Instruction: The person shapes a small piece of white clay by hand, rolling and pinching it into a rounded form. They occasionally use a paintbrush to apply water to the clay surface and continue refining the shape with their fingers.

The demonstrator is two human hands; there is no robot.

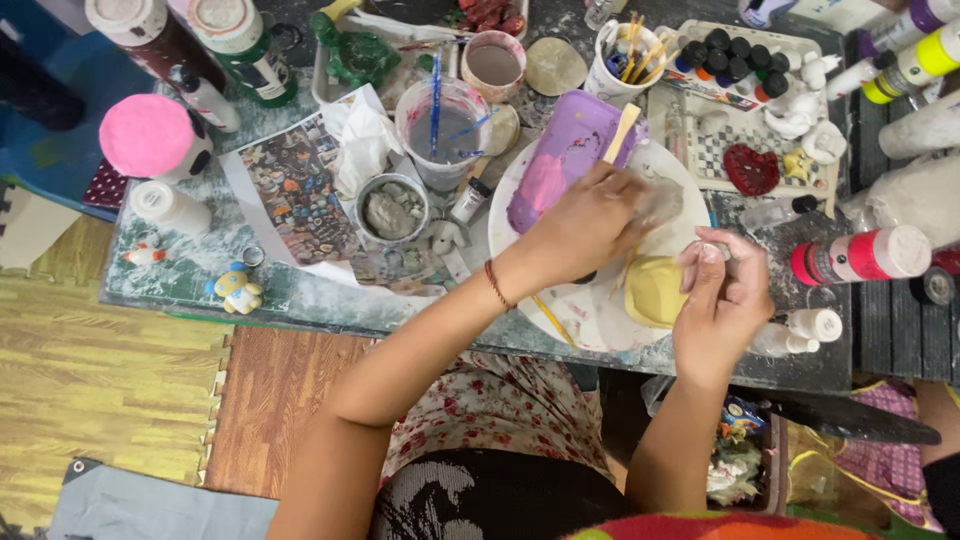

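Observation:
My left hand (585, 225) rests over a white round plate (585, 310) and holds a grey lump of clay (660, 200) at its fingertips. My right hand (722, 300) pinches a small pale piece beside a yellow clay shape (655, 290) that lies on the plate. A purple and pink tray (565, 155) with a wooden stick (622, 130) leans on the plate's far side.
On the paint-stained table (300, 295) stand a cup of murky water with brushes (440, 125), a tin of grey clay (392, 210), a pink-capped jar (150, 135), paint bottles (865, 255), a paint-pot set (735, 55), a red heart (750, 170) and small figurines (238, 290).

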